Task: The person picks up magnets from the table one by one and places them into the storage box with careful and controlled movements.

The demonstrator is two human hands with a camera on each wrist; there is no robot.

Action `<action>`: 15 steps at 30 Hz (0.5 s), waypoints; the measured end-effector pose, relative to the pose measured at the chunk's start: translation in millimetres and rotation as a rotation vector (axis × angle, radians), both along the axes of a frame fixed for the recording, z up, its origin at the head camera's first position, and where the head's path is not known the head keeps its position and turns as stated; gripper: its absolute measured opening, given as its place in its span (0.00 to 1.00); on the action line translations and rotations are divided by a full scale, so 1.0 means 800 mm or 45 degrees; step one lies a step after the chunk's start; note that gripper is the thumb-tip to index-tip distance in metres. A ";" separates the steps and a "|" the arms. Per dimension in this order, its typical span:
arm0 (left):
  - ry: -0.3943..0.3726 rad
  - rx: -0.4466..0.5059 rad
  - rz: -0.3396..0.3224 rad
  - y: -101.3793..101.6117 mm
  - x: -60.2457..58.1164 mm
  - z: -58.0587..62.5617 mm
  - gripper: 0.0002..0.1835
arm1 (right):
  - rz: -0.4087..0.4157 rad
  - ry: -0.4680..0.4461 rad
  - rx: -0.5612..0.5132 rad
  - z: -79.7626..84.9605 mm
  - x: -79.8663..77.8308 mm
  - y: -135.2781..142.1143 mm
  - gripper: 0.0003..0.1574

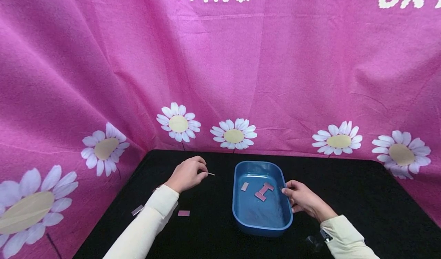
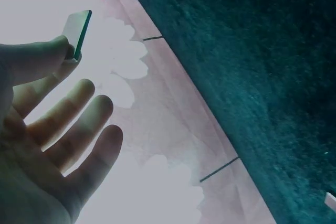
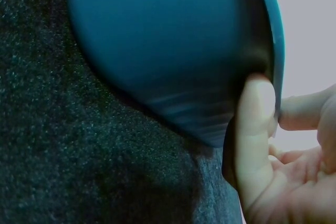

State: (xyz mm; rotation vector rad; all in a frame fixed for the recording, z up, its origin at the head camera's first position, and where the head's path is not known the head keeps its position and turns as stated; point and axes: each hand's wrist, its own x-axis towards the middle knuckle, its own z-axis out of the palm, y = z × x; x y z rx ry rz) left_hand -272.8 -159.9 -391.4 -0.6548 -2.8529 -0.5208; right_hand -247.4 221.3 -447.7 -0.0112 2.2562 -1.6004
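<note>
Between thumb and forefinger my left hand [image 1: 186,175] pinches a small flat rectangular tile [image 2: 76,31], raised over the black table to the left of the tub; its other fingers are loosely bent. My right hand [image 1: 304,199] grips the right rim of a blue rectangular tub [image 1: 262,215], which the right wrist view shows close up from outside. Inside the tub lie a pale pink tile [image 1: 244,186] and a cluster of pink tiles [image 1: 264,191] touching one another.
Left of the tub, a pink tile [image 1: 184,213] lies on the black tabletop [image 1: 206,236]. Another tile [image 1: 137,210] is beside the left sleeve. A faint see-through object [image 1: 312,242] lies near the right cuff. Pink flowered cloth [image 1: 293,79] hangs behind the table.
</note>
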 end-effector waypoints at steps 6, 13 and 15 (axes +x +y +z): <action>0.008 -0.019 0.001 0.006 0.000 0.004 0.04 | 0.015 -0.012 -0.001 0.000 0.000 -0.001 0.17; 0.015 0.009 -0.037 0.019 0.004 0.012 0.05 | -0.015 0.005 0.016 0.000 0.000 -0.002 0.17; 0.014 0.028 -0.067 0.025 0.006 0.016 0.05 | -0.012 0.000 0.020 0.001 0.000 -0.002 0.18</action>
